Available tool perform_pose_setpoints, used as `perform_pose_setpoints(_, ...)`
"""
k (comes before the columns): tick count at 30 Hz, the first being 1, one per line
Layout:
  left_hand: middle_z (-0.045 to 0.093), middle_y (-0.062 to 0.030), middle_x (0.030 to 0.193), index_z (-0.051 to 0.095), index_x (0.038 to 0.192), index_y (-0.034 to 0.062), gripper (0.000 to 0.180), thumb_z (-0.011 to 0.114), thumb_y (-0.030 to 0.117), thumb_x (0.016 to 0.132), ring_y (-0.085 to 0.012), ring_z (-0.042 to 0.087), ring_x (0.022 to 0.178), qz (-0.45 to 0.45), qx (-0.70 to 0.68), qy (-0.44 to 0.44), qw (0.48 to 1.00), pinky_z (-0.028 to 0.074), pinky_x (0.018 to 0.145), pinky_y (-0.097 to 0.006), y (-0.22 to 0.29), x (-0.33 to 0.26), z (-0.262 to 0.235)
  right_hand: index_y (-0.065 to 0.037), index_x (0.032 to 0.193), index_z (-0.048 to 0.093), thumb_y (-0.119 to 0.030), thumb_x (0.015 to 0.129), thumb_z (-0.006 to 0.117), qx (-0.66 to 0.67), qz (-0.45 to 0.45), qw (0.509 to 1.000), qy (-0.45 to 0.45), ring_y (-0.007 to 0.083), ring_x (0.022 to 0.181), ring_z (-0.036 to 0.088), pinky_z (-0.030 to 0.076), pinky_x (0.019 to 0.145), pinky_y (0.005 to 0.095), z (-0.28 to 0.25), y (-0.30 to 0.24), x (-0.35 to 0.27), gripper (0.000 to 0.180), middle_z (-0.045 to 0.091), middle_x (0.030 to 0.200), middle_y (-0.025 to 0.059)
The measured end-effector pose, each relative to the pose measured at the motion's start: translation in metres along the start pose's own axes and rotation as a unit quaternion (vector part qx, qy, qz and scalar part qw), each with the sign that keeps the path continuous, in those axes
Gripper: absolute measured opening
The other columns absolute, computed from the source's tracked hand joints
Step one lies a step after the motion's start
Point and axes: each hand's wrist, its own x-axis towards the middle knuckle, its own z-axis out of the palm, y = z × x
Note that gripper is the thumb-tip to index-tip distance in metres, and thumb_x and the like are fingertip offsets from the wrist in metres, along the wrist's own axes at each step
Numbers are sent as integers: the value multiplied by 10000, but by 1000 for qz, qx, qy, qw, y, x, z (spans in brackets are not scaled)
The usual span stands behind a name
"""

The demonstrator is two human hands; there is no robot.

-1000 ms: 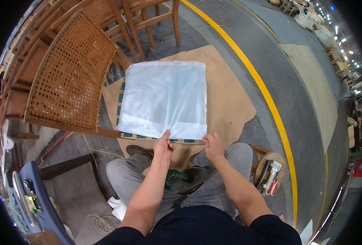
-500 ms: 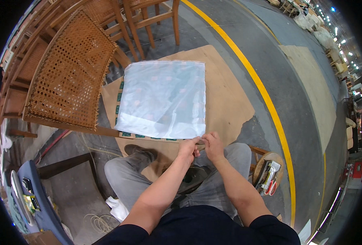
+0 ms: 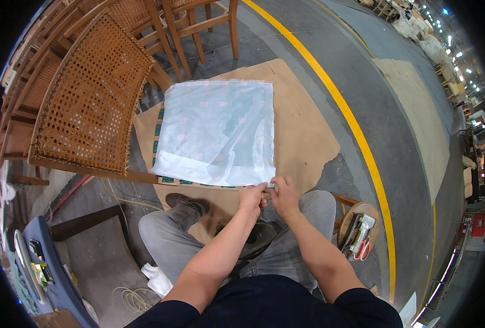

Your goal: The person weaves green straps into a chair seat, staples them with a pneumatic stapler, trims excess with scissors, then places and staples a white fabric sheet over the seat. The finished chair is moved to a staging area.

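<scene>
A sheer white fabric sheet is spread over the seat of a wooden chair, with green webbing strips showing along its left and near edges. At the sheet's near right corner, my left hand pinches the fabric edge. Close beside it, my right hand is also closed on that corner, fingertips almost touching the left ones. The chair's woven cane back leans out to the left, frayed along its edges.
More wooden chairs crowd the far left. Brown cardboard lies under the work. At my right, a round stool carries red-handled scissors and a tube. A blue padded piece stands at lower left. A yellow line curves along the floor.
Both hands stay at the same corner, the right one shifting very slightly. The fabric's creases near that corner look a little different; the view has moved slightly.
</scene>
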Motion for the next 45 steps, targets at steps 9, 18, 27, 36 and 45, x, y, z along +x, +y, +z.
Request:
perform_pose_setpoints(9, 524, -17, 592, 589, 936, 61, 256, 775, 230, 984, -187, 490, 439, -21, -18, -9, 1000, 392, 422, -373, 5, -2, -6, -106, 1036, 716, -69, 906, 732, 5, -10, 1000, 15, 371, 952, 684, 554, 806, 464, 4, 0, 0, 136, 654, 1038, 117)
perform_pose_setpoints(18, 534, -6, 606, 528, 971, 107, 294, 762, 279, 1009, -175, 510, 466, 0, -80, 68, 994, 439, 454, -353, 16, -11, -29, -121, 1019, 726, -118, 940, 712, -4, -24, 1000, 7, 344, 956, 698, 569, 815, 459, 4, 6, 0, 80, 663, 1067, 90)
perform_pose_setpoints(27, 540, -14, 595, 574, 870, 83, 314, 794, 276, 984, -185, 514, 439, -50, -11, -32, 998, 464, 433, -365, 9, -10, -19, -125, 1022, 740, -115, 959, 692, 15, -24, 1000, -2, 340, 940, 702, 564, 813, 459, 5, 6, -1, 81, 666, 1063, 87)
perform_pose_setpoints(36, 522, -19, 594, 574, 920, 48, 283, 795, 218, 974, -187, 501, 439, -12, -23, -9, 1000, 401, 423, -368, -4, 4, -10, -139, 1191, 664, -81, 886, 782, 19, 16, 1000, -1, 346, 923, 669, 542, 768, 445, 0, 2, -6, 332, 628, 1069, 123)
perform_pose_setpoints(45, 494, 12, 587, 613, 922, 94, 227, 785, 223, 991, -170, 480, 470, -35, 0, 5, 999, 415, 441, -352, -3, 1, -7, -111, 1046, 715, -76, 881, 771, -6, -10, 1000, 5, 356, 939, 684, 551, 780, 455, 1, 0, -5, 178, 647, 1054, 119)
